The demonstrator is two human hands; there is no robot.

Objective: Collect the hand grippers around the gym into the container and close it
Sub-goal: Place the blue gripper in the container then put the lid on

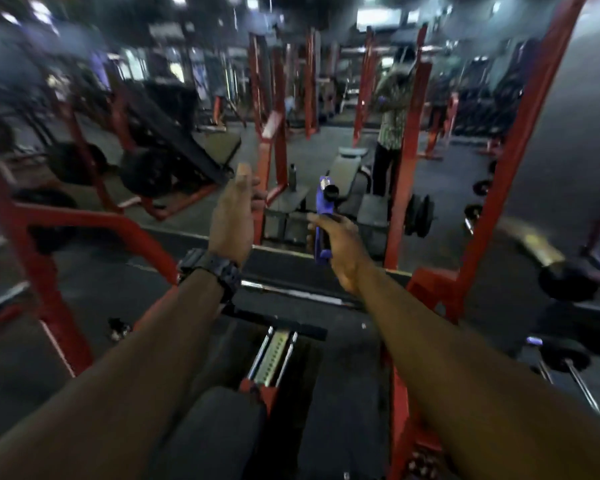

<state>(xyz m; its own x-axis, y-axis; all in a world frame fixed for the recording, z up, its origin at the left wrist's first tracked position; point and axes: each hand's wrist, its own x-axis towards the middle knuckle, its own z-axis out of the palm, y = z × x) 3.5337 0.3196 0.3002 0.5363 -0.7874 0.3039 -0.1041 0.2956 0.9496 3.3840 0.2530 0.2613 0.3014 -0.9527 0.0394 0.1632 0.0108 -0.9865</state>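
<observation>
While carrying one blue hand gripper (323, 216) clasped in right hand (336, 244), left hand (231, 216) flat and empty, no container visible, closing undone.

dim gym, red racks (406, 161), dark floor (326, 157).

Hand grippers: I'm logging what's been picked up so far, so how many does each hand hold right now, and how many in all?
Right hand: 1 blue hand gripper
Left hand: 0, open and empty
Total: 1
</observation>
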